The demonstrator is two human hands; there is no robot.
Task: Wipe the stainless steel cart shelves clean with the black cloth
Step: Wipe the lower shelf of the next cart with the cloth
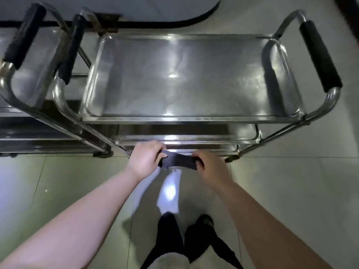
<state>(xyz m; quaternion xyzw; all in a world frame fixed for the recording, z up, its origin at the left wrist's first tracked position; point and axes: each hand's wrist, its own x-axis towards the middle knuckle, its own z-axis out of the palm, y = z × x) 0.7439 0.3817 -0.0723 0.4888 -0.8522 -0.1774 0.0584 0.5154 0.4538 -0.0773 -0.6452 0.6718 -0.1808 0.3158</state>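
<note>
A stainless steel cart stands in front of me; its top shelf is a shiny tray with raised edges, and lower shelves show beneath its front rim. Black foam handles cap both ends. In front of the cart's lower front edge, above the floor, the black cloth is stretched between both hands. My left hand grips its left end and my right hand grips its right end. Neither hand touches the cart.
A second steel cart with black handles stands close against the left side. The floor is pale tile. A dark-edged mat lies behind the carts. My legs and dark shoes are below the hands.
</note>
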